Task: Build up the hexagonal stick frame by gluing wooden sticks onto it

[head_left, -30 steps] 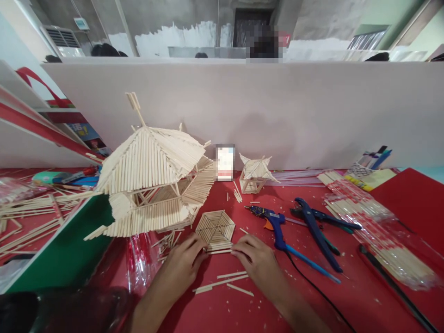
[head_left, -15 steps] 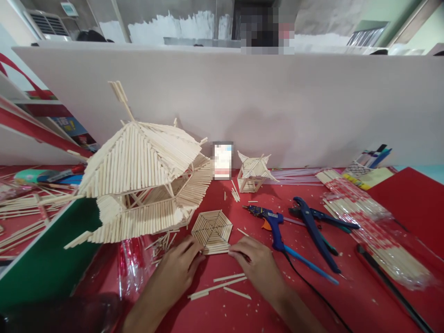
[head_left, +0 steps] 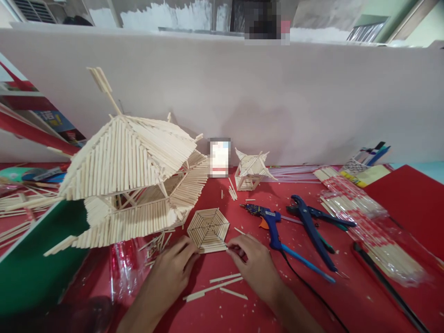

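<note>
Red tabletop (head_left: 347, 296): both hands, left hand (head_left: 173, 266) and right hand (head_left: 251, 261), pinch a flat hexagonal stick panel (head_left: 208, 229).

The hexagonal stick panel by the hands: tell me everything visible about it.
The hexagonal stick panel is flat, built of pale wooden sticks in concentric six-sided rings with spokes to its centre. It lies on the red table, right of the large stick pagoda. The left hand and right hand touch its near edge with their fingertips.
</note>
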A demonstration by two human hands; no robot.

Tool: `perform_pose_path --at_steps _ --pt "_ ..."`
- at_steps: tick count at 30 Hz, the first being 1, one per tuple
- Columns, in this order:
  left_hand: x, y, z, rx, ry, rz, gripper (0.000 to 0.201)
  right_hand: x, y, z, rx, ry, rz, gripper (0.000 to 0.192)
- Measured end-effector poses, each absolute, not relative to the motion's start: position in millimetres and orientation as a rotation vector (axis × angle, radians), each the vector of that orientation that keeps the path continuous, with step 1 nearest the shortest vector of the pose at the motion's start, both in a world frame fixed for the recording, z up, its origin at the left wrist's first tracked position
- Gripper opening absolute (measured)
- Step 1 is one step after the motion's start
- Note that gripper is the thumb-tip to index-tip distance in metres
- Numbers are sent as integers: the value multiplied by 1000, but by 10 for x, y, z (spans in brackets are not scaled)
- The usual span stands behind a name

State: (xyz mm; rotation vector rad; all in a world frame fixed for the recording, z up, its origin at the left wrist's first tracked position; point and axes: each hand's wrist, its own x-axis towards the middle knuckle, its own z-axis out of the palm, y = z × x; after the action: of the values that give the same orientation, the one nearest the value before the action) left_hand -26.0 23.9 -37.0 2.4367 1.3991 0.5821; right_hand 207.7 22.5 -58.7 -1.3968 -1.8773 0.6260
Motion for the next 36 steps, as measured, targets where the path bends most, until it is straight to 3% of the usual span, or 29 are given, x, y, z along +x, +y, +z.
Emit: perform_pose_path --at_steps 31,36 --pt "-243 252 -298 2358 1362 679 19 2070 222 -565 -1361 -1779 699 15" --pt "-249 210 -284 2681 1376 640 33 2072 223 -575 -1355 -1787 705 16"
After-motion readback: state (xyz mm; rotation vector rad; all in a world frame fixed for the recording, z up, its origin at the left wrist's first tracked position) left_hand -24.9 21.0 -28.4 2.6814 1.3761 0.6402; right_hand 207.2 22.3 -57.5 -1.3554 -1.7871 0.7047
